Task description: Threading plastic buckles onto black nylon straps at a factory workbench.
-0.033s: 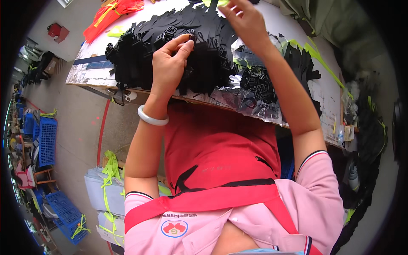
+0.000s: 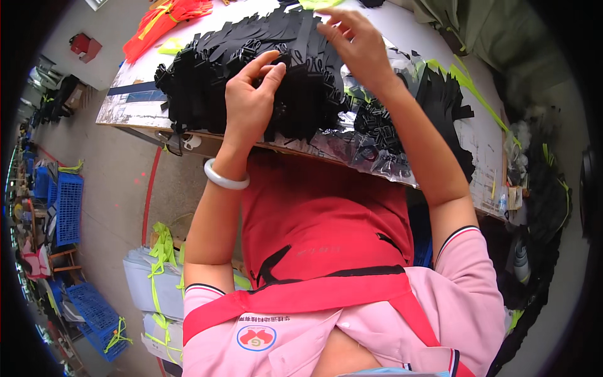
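A large heap of black webbing straps (image 2: 251, 31) with black plastic buckles lies at the near edge of the white table. Over its middle, my left hand (image 2: 250, 94) pinches a black plastic buckle (image 2: 281, 56) between thumb and forefinger; part of it is hidden by the fingertips. My right hand (image 2: 361, 50) hovers at the heap's far right, fingers bent, thumb and forefinger apart beside the far end of a black strap (image 2: 306, 34). Right of the heap, below my right wrist, loose black buckles (image 2: 377, 122) lie on a clear plastic bag (image 2: 383, 162).
More black straps (image 2: 440, 94) and a yellow-green strip (image 2: 468, 81) lie on the table's right side. Orange material (image 2: 164, 22) sits at the far left of the white table (image 2: 129, 113). Blue crates (image 2: 69, 207) and bundled grey-white sheets (image 2: 143, 276) stand on the left.
My right hand has come slightly nearer, and its thumb and forefinger have parted. The strap end that stuck up by it now lies lower on the heap. My left hand stays almost in place.
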A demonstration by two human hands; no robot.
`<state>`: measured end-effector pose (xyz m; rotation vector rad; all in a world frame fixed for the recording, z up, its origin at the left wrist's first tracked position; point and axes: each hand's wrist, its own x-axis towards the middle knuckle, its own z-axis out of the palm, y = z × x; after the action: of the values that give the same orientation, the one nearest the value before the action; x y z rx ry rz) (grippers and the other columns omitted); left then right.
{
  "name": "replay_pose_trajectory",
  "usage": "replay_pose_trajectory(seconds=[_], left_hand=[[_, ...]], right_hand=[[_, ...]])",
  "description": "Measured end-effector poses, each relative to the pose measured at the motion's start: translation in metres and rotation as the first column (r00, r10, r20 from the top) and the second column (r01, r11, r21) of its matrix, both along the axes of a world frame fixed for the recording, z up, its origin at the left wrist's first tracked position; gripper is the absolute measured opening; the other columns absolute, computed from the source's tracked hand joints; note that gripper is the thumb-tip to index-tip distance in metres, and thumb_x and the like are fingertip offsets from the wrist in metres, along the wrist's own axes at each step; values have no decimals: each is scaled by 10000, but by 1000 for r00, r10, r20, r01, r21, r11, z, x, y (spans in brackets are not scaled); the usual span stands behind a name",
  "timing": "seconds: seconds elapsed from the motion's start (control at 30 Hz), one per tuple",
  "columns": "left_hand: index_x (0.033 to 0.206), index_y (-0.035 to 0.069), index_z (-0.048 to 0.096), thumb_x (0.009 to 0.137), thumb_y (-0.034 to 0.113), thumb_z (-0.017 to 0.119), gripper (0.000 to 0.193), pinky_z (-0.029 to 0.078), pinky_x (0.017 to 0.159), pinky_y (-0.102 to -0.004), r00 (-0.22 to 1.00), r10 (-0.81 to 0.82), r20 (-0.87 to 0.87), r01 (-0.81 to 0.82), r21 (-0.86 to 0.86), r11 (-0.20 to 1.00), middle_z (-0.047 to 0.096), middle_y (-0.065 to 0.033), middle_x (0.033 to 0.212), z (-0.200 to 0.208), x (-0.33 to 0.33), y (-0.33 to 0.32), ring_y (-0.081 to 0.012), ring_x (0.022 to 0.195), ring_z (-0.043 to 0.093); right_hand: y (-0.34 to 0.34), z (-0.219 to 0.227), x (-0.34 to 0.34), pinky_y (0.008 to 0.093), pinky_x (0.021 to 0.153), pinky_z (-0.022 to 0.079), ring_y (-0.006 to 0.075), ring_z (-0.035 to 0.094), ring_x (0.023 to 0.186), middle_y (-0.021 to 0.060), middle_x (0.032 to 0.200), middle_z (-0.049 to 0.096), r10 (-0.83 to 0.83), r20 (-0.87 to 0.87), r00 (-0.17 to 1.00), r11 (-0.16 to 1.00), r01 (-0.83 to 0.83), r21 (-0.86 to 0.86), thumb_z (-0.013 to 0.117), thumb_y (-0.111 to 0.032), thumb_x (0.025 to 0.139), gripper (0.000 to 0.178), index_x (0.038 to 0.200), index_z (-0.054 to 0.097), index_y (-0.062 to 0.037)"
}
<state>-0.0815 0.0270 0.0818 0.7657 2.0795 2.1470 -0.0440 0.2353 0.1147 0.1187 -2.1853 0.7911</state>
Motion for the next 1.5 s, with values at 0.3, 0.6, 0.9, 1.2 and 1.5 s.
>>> replay_pose_trajectory(seconds=[0.3,0.6,0.9,1.2,1.5], left_hand=[[1162,26,652,960,194,589,269,341,509,-159,946,-218,240,226,-4,974,679,-38,910,-40,46,-27,-16,575,429],[1268,18,553,1012,317,475,402,390,520,-179,766,-368,527,219,323,921,643,-52,929,-61,79,-26,-51,582,480],[1155,0,630,992,308,519,365,362,476,-179,593,-508,625,488,223,844,651,-28,834,-100,94,-39,-35,550,467],[1026,29,662,962,261,564,260,393,507,-209,-65,-643,763,253,636,729,659,-54,866,-137,117,-45,-86,635,523],[1060,51,579,984,264,513,236,493,630,-305,-142,-550,823,124,566,815,510,-33,793,-146,134,-30,-181,739,513]], right_hand=[[-9,-61,14,341,934,435,225,545,1090,66,1049,647,-36,10,999,999,36,40,647,-205,899,215,1101,691,-145],[-73,-75,102,277,780,492,180,616,845,68,926,621,577,385,720,810,-441,-387,665,-76,871,204,1072,663,-39],[-49,-83,140,300,695,510,228,628,803,124,897,628,444,620,646,863,-123,-490,669,-110,859,187,999,643,11],[-17,-95,217,324,778,511,239,657,865,130,927,674,248,544,802,945,-77,-318,650,-154,885,194,1006,665,-4],[89,-122,333,391,809,502,313,623,954,106,989,643,-575,688,443,812,409,416,678,-156,809,300,1090,628,-60]])
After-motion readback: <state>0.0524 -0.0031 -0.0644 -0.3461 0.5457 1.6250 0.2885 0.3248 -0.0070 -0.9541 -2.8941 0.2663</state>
